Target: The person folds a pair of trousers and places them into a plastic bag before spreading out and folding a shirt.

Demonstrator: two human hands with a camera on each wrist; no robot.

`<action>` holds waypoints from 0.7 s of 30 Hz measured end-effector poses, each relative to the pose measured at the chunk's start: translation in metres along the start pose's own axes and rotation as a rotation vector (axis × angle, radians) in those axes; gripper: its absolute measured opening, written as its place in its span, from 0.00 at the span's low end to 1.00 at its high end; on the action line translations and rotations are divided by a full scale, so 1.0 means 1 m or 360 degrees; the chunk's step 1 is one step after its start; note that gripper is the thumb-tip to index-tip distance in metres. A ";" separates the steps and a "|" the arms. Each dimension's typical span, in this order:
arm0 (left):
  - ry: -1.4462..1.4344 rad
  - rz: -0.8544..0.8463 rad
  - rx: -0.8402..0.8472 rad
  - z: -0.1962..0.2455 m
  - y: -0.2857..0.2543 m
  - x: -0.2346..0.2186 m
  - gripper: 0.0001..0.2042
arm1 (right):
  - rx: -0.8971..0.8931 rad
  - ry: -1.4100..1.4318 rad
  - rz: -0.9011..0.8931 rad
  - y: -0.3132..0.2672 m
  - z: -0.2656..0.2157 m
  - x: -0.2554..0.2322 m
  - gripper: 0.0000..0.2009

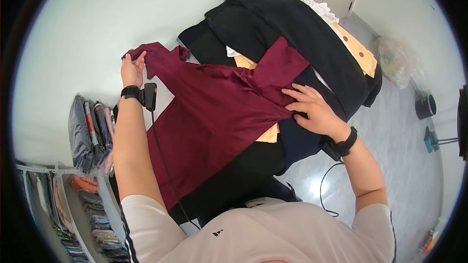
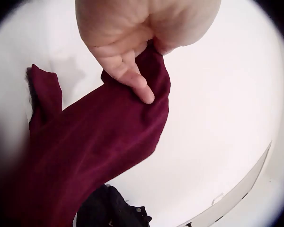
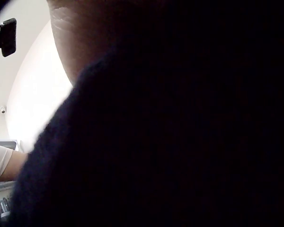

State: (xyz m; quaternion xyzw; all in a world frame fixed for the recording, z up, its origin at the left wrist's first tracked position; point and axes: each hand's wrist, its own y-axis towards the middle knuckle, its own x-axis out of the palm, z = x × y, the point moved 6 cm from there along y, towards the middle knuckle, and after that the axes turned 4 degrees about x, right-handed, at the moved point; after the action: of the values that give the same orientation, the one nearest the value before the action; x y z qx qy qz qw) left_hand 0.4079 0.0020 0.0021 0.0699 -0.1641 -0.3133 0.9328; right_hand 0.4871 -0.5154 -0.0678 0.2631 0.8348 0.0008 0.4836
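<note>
A maroon short-sleeved shirt [image 1: 209, 102] lies spread over a heap of clothes in the head view. My left hand [image 1: 132, 70] pinches one end of it at the upper left, lifting that part; in the left wrist view the maroon cloth [image 2: 109, 127] hangs from the fingers of my left hand [image 2: 132, 42]. My right hand [image 1: 314, 109] rests on the shirt's right side below a sleeve [image 1: 285, 61], its fingers spread and fairly straight. Dark fuzzy cloth [image 3: 156, 156] fills most of the right wrist view and hides the right fingers there.
Under and behind the shirt are black trousers [image 1: 292, 34], a yellow spotted garment [image 1: 358, 51] and navy cloth [image 1: 302, 141]. Bagged clothes [image 1: 90, 131] and a shelf of folded packs [image 1: 97, 219] stand left. A black bin [image 1: 425, 106] and plastic bag [image 1: 397, 61] are right.
</note>
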 end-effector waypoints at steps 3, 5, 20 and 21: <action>-0.0067 0.0093 -0.0026 -0.006 0.001 -0.006 0.13 | 0.0009 -0.0002 0.0016 0.000 -0.003 -0.002 0.12; -0.0025 -0.0107 -0.0138 -0.007 0.002 -0.004 0.15 | 0.0009 0.0010 0.0020 0.000 -0.004 -0.004 0.12; 0.1588 -0.0510 -0.0425 0.155 -0.290 -0.161 0.12 | -0.0074 -0.0070 0.0077 0.008 -0.003 0.004 0.09; 0.1581 -0.0391 -0.0464 0.156 -0.310 -0.183 0.11 | -0.0073 -0.0073 0.0061 0.007 -0.001 0.006 0.08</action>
State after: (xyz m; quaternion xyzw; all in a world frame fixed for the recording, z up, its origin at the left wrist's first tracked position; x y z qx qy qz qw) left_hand 0.0424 -0.1374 0.0281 0.0981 0.3520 -0.3688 0.8547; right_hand 0.4874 -0.5064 -0.0706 0.2679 0.8181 0.0232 0.5083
